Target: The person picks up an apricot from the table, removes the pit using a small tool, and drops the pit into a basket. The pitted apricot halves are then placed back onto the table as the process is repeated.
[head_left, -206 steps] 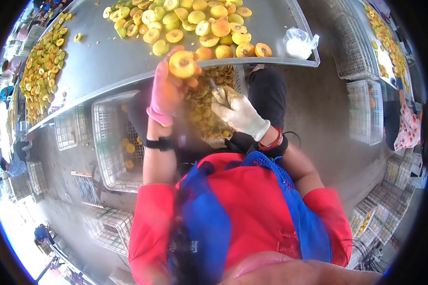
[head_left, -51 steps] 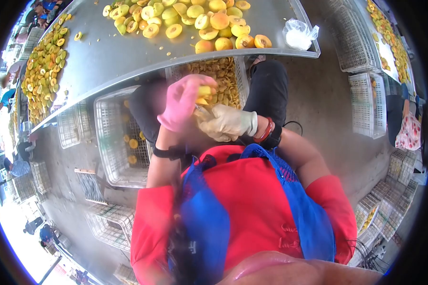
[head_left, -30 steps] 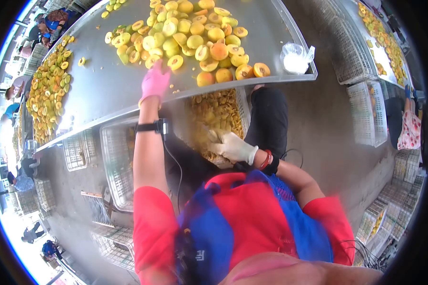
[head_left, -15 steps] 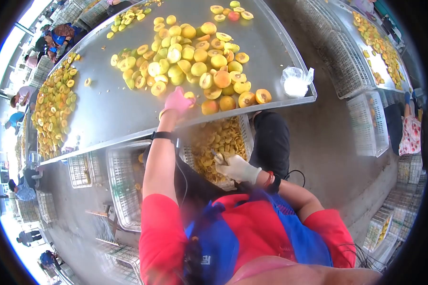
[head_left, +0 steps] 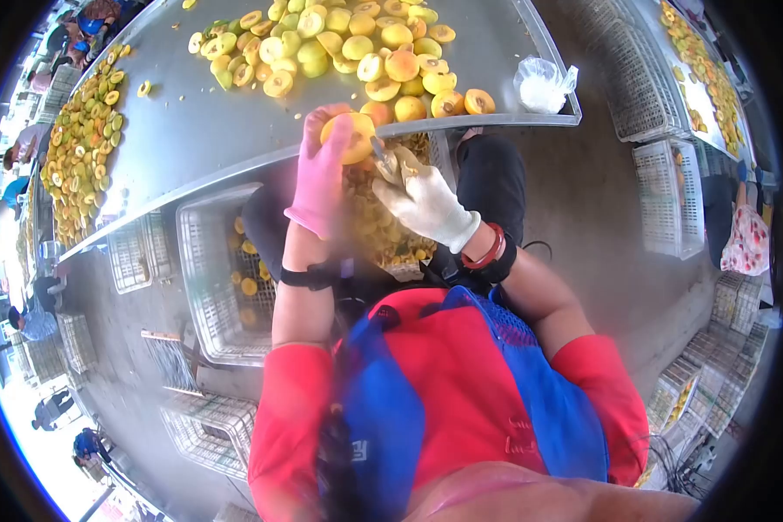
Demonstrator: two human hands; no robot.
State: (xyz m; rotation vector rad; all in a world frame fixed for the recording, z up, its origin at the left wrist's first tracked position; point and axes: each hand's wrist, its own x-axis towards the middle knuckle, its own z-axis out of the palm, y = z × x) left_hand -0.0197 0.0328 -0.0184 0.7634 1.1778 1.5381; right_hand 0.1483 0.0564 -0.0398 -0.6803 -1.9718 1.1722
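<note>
In its pink glove, my left hand (head_left: 319, 178) is closed on a yellow peach half (head_left: 350, 137), held up at the table's front edge. My right hand (head_left: 426, 202), in a white glove, grips a small metal pitting tool (head_left: 378, 150) whose tip is right beside the fruit. Its exact shape is partly hidden by the fingers. Below both hands, between the knees, a crate of yellow fruit pieces (head_left: 387, 230) is partly covered. Beyond them, a pile of halved peaches (head_left: 322, 39) lies on the metal table (head_left: 191, 122).
A clear plastic bag with white contents (head_left: 541, 87) sits at the table's right corner. Another heap of halved fruit (head_left: 83, 148) lies at left. A white crate (head_left: 226, 339) holding some fruit stands beside my left leg. Other people work at the far left and right.
My left hand has drawn back from the pile's edge with a peach half. My right hand has risen with the tool from over the crate to meet it. The view has tilted down slightly.
</note>
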